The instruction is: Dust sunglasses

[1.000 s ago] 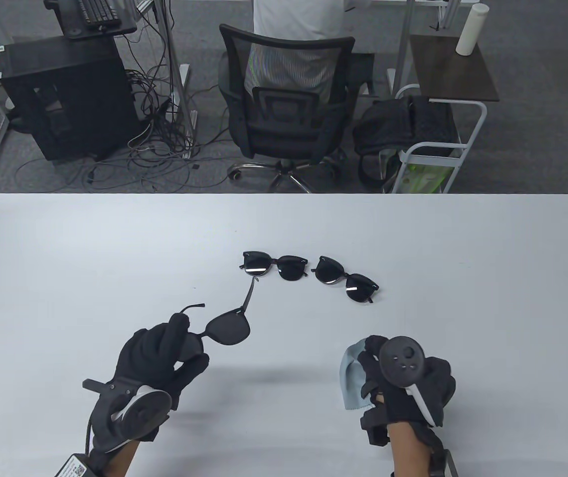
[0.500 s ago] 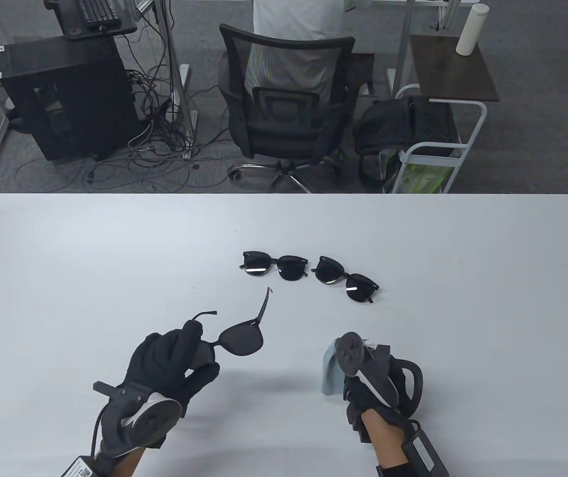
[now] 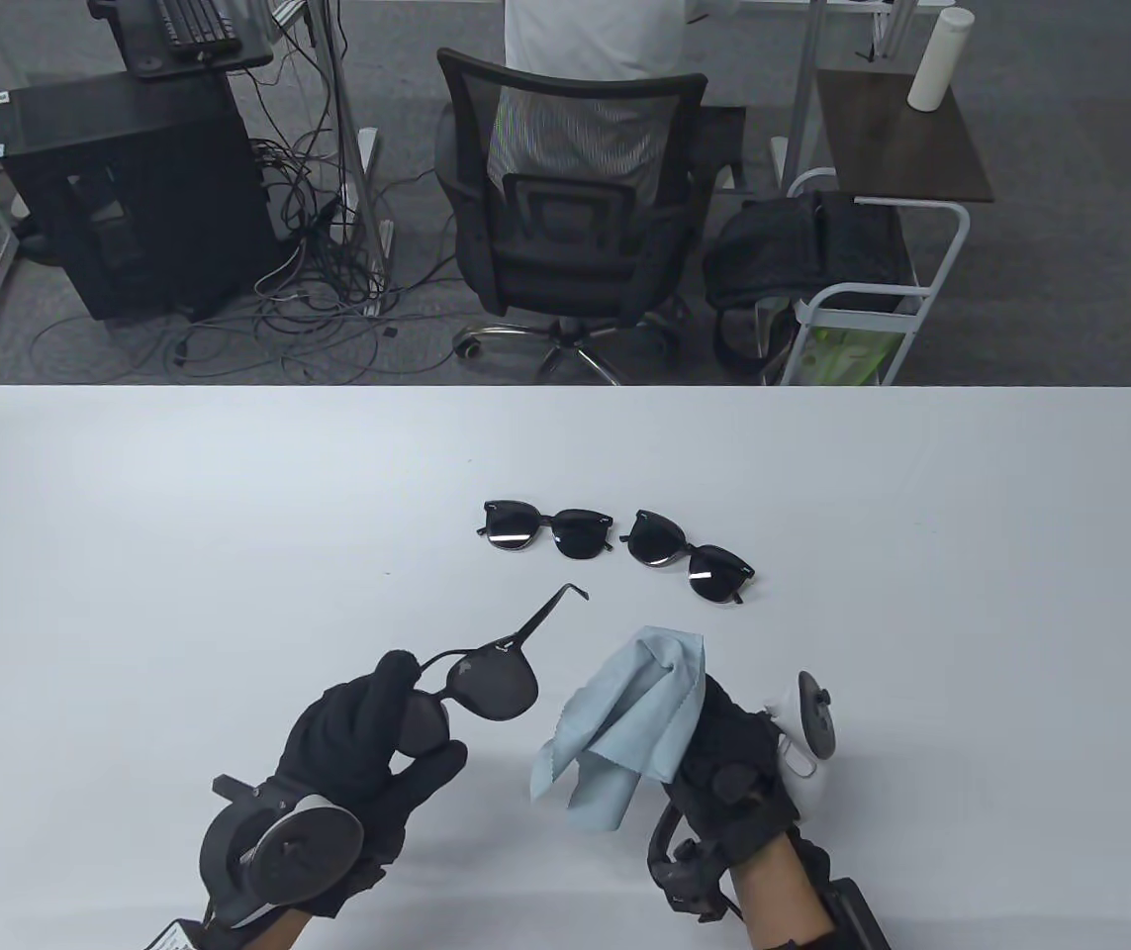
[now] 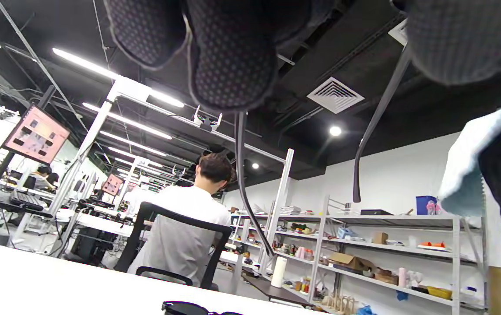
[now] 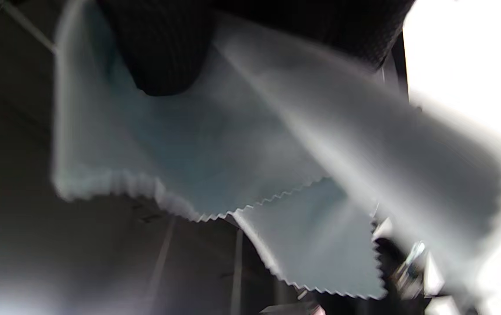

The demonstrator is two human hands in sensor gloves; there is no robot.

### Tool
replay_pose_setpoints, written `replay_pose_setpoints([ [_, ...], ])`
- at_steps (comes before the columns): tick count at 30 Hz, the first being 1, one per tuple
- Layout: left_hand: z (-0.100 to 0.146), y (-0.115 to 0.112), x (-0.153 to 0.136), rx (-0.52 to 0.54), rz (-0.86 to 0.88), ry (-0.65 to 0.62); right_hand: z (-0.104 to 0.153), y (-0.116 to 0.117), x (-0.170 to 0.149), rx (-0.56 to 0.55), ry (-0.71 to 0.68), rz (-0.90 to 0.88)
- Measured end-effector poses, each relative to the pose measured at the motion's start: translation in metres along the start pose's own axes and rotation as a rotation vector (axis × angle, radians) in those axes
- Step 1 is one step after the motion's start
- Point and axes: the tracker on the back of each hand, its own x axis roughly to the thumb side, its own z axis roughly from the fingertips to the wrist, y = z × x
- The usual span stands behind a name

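Sunglasses [image 3: 486,683] with open temples are in my left hand [image 3: 367,752], raised above the near part of the table [image 3: 130,554]. My thumb and fingers pinch one lens and its rim, so the other lens stays free and turns toward my right side. I judge this hold is chosen to leave a bare lens surface for wiping. In the left wrist view the two temples hang down in front of the camera, so the frame points away from me.

My right hand [image 3: 733,772] holds a light blue cloth [image 3: 624,722] just beside the free lens, not touching it yet. The fingers are curled round one part of the cloth and the rest falls loosely toward the glasses. The right wrist view is blurred, but it shows the zigzag edge of the cloth under a fingertip [image 5: 162,61].

Two more pairs [image 3: 614,549] lie folded side by side farther on the table, well apart from my hands. I think they wait there for their turn.
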Motion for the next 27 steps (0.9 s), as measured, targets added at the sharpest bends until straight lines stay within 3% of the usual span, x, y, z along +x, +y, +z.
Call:
replay_pose_setpoints([
  [5,0.002,0.005,0.007,0.013,0.049,-0.017,-0.004,0.015,-0.016,0.058,0.059,-0.032],
  [10,0.005,0.008,0.013,0.025,0.061,-0.041,-0.002,0.027,-0.019,0.053,0.064,0.05],
  [16,0.01,0.001,0.029,0.05,-0.137,-0.131,0.003,0.055,-0.01,0.047,-0.021,0.272],
  [22,0.013,-0.009,0.042,0.05,-0.25,-0.2,0.012,0.064,-0.013,-0.174,-0.024,0.453],
  [27,0.012,-0.014,0.043,0.038,-0.247,-0.202,0.013,0.059,-0.011,-0.187,-0.06,0.458],
])
